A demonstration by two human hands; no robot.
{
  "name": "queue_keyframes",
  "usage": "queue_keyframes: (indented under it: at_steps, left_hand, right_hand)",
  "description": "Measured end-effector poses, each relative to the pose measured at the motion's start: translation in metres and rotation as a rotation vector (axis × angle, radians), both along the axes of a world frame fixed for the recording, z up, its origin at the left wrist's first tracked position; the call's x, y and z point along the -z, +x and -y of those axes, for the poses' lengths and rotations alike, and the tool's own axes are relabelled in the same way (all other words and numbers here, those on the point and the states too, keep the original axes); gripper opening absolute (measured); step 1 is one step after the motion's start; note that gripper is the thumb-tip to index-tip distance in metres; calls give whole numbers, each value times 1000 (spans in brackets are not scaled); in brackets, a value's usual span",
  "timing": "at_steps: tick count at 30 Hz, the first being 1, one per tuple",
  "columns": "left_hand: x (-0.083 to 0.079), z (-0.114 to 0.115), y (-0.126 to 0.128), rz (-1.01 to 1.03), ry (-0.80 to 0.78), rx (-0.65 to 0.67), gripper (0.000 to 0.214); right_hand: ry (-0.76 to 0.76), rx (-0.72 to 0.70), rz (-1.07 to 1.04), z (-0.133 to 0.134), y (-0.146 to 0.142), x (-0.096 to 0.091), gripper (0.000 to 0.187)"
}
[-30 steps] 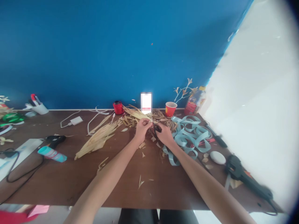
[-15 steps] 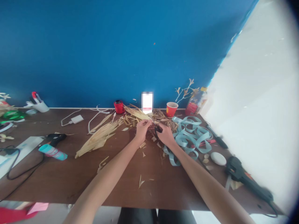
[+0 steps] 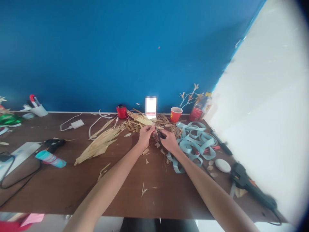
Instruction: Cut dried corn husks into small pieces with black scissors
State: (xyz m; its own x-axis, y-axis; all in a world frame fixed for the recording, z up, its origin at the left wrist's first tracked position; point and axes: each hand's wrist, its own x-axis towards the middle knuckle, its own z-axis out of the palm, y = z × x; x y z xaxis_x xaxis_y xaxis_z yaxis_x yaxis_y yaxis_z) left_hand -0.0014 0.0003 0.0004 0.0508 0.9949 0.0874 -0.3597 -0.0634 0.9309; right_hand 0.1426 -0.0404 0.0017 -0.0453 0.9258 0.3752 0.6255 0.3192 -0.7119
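Wall: the blue wall (image 3: 108,48) was flat and plain, meeting a white wall (image 3: 263,96) on the right.
Table: the table (image 3: 125,196) was smooth brown wood, dotted with pale scraps (image 3: 145,151).
Husks: the husks (image 3: 101,143) were dry, papery and ribbed, straw-coloured, lying in a long tapering bunch left of the hands.
Ribbon: the ribbon (image 3: 187,145) was pale blue and flat, heaped in loose loops.
Left hand: the left hand (image 3: 145,136) reached inward, fingers curled, thumb and fingertips drawn together; whatever lay between them was too small to make out.
Right hand: the right hand (image 3: 169,140) was angled toward the left, just beside it, gripping the scissors (image 3: 163,135).
Scissors: dark-handled and slim, they pointed forward and leftward, between the two hands; whether the blades touched anything could not be told.
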Motion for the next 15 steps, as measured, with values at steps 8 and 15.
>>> queue_keyframes:
  at_steps: [8,15]
  left_hand:
    - [4,-3,-2,-4,13,7,32]
    - [2,-1,-1,-11,23,14,33]
  right_hand:
    - [-6,-23,-11,2,1,-2,22]
    - [-7,-34,-16,0,2,0,21]
